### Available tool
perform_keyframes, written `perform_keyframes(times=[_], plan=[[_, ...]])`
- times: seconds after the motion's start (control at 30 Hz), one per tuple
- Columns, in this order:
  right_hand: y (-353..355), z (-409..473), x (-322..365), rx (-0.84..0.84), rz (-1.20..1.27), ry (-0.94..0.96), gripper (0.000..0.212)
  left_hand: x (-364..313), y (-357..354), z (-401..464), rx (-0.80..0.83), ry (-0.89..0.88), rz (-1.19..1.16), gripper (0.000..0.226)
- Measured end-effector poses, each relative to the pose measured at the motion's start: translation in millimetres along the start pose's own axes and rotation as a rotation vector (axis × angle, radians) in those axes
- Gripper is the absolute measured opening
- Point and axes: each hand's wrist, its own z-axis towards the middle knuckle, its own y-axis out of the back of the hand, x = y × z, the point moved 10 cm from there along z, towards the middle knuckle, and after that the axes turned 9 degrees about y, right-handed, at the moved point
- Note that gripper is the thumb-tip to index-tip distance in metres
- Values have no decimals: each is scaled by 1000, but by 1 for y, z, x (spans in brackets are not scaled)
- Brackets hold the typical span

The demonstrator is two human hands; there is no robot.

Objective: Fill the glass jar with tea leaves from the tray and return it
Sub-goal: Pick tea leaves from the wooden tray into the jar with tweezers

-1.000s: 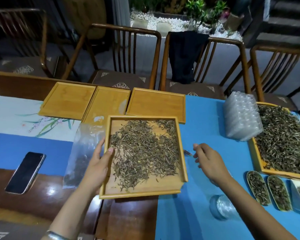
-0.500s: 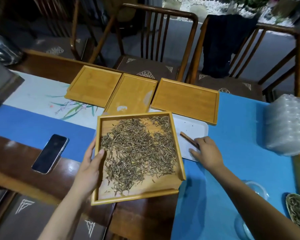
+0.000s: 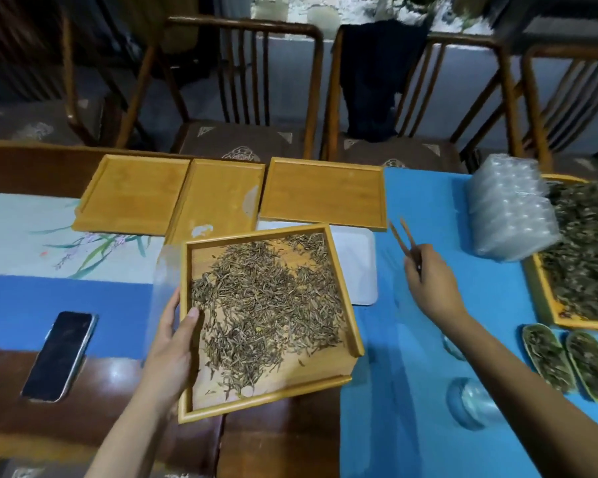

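A square wooden tray (image 3: 355, 343) holding a loose heap of dried tea leaves (image 3: 266, 301) is tilted in front of me. My left hand (image 3: 173, 343) grips its left rim, thumb resting inside on the leaves. My right hand (image 3: 428, 281) hovers over the blue cloth to the tray's right, shut on brown wooden tweezers (image 3: 403, 238) whose tips point away from me. A clear glass jar (image 3: 470, 407) lies on the blue cloth near my right forearm, apart from both hands.
Three empty wooden trays (image 3: 321, 191) line the far side, with a white tray (image 3: 359, 267) partly under the held one. At right are a stack of clear plastic packs (image 3: 511, 215), a larger tray of tea (image 3: 587, 257) and small leaf-filled dishes (image 3: 546, 360). A phone (image 3: 57, 355) lies left.
My right hand picked the tweezers up off the white tray and moved right over the blue cloth. My left hand kept hold of the tray. The view swung back to the right.
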Motion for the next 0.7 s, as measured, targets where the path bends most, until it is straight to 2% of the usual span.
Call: perform_keyframes(times=[0.2,0.3,0.47,0.57,0.7], plan=[[109,-58,-45,-152,34,-105,19,-16,-60,-1,116,-58,90,47],[140,-106,-69,-176,137,-183,32,-25,-100,-15,200,-81,76,44],[166,-183,-114,-202,200,-304,37,-37,-165,-50,276,-116,43,42],[167,-217,-141,-221,356,-383,30,-35,-201,-72,307,-96,31,38],[167,-241,-167,-242,630,-460,12,-25,-237,-101,281,-89,0,46]])
